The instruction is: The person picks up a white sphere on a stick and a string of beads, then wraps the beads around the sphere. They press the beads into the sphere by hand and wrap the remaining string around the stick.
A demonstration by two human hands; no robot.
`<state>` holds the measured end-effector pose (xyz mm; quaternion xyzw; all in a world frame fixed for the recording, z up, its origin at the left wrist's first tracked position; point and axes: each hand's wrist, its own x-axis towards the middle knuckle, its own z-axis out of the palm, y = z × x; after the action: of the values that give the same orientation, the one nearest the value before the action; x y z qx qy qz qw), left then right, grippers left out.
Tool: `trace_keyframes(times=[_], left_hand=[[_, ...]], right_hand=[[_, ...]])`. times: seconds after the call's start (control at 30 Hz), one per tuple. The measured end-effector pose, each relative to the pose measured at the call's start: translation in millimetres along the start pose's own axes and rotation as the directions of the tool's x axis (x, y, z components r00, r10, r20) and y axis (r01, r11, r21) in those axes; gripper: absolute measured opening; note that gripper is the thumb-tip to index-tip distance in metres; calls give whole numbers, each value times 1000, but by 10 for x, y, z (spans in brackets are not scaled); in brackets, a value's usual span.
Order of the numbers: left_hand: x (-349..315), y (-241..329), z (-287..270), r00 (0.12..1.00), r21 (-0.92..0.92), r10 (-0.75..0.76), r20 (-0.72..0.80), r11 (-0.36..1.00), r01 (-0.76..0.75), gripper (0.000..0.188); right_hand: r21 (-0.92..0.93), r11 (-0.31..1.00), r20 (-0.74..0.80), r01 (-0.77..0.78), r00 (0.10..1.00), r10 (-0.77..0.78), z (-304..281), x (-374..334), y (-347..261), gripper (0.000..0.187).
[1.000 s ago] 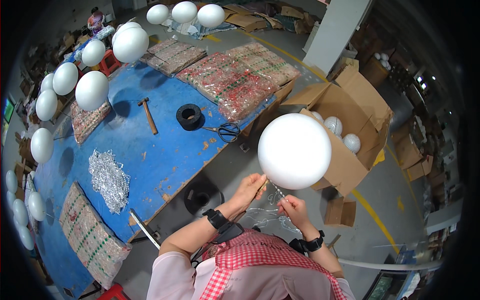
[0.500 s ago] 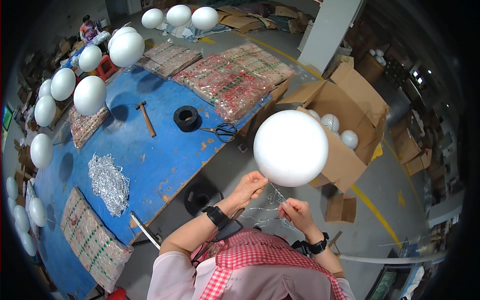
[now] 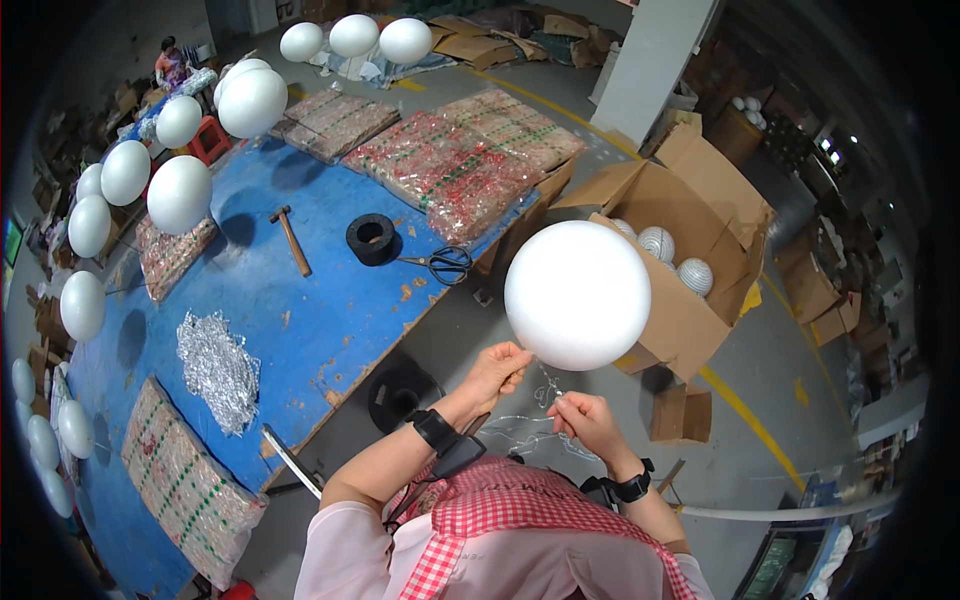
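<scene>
A large smooth white ball [image 3: 578, 294] is in front of me, off the table's edge. Close under its lower left side, the fingertips of my left hand [image 3: 494, 372] are pinched on one end of a thin silver bead string [image 3: 546, 386]. My right hand [image 3: 590, 424] pinches the same string a little lower and to the right, below the ball. Between the two hands the string hangs in small loops, and more loose strands [image 3: 520, 424] trail across near my apron. What holds the ball up cannot be made out.
On the blue table [image 3: 330, 300] lie a heap of silver bead strings [image 3: 218, 372], a hammer [image 3: 291, 242], black tape [image 3: 372, 239], scissors [image 3: 445, 264] and wrapped bundles [image 3: 190, 480]. Several white balls [image 3: 180, 195] stand along its far left. A carton [image 3: 690, 310] holds silver-wound balls [image 3: 694, 277].
My right hand has shifted slightly left and up, closer to my left hand. The white ball sits a touch further left. Both pinches stay closed.
</scene>
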<state>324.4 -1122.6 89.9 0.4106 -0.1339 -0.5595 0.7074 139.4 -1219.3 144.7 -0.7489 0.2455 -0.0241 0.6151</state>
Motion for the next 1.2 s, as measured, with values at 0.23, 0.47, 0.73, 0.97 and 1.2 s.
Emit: trace_keyframes(times=[0.23, 0.47, 0.73, 0.97, 1.2], left_hand=[[-9, 23, -19, 998, -34, -57, 33, 998, 58, 18], [-4, 40, -67, 987, -133, -91, 131, 985, 108, 20], [22, 39, -126, 962, -185, -177, 210, 959, 216, 30], [67, -20, -113, 976, -188, -154, 151, 965, 182, 29], [61, 7, -36, 993, -129, -98, 66, 986, 105, 25]], right_hand=[[-21, 1000, 127, 22, 992, -19, 62, -60, -122, 29], [13, 1000, 246, 29, 969, -31, 114, 40, -125, 29], [144, 989, 57, 29, 998, -38, 55, 168, 117, 29], [25, 996, 52, 86, 995, -87, 154, 83, -92, 28], [-163, 977, 321, 140, 943, -81, 274, 203, -125, 28]])
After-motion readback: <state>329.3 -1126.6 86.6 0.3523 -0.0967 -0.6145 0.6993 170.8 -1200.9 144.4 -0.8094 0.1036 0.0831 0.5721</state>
